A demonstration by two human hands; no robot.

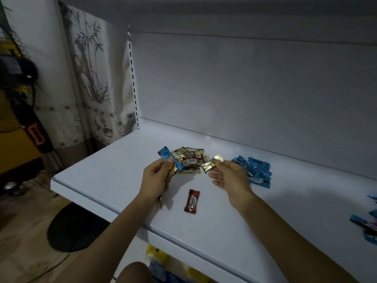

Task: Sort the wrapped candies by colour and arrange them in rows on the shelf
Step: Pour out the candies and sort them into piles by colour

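The white shelf [265, 211] spread wide in front of you, with a plain white wall behind it. Off to the left hung a curtain [95, 78] with bamboo painted on it.

Both of your arms reached over the shelf. Your left hand [156, 180] was curled around a blue candy [169, 159], which stuck up past your thumb. A few gold wrappers were tucked under the same fingers. Your right hand [232, 178] pinched a gold candy [212, 163] between the thumb and first finger, and the other fingers were loosely bent below it. Both hands were held up a little above the shelf.

A mixed heap [190, 160] of gold and brown candies lay on the shelf between your two hands, just behind them. A blue heap [257, 172] of candies lay close beside your right hand, on its right side. More blue candies [365, 223] lay at the far right edge of the view, well apart from the rest, and were too blurry to count.

One dark red candy [191, 201] lay alone on the shelf, nearer to you than the heaps and between your wrists. It touched nothing else.
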